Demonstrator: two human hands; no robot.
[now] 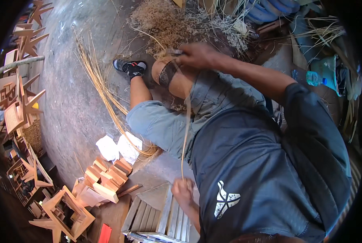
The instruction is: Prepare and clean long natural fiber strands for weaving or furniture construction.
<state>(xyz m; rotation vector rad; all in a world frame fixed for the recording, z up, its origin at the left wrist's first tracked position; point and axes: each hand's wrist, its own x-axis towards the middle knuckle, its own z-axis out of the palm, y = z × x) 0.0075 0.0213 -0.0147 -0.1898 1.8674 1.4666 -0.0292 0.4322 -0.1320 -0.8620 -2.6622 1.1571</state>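
My right hand (199,56) is closed round a short metal blade (173,52), held over my bent knee. A dark pad (167,75) is wrapped about that knee. One long, thin rattan strip (188,117) runs from the knee down along my body to my left hand (183,190), whose fingers are closed on its end. Beyond the blade, a thin curved length of the strip reaches toward the shavings. The exact contact between blade and strip is hidden by my right hand, which is slightly blurred.
Curly shavings (160,20) are heaped beyond my knee. A bundle of rattan strips (98,79) lies left of my leg. Wooden blocks (108,178), a slatted wooden crate (150,214) and chair frames (65,212) stand lower left. A plastic bottle (314,78) lies at right.
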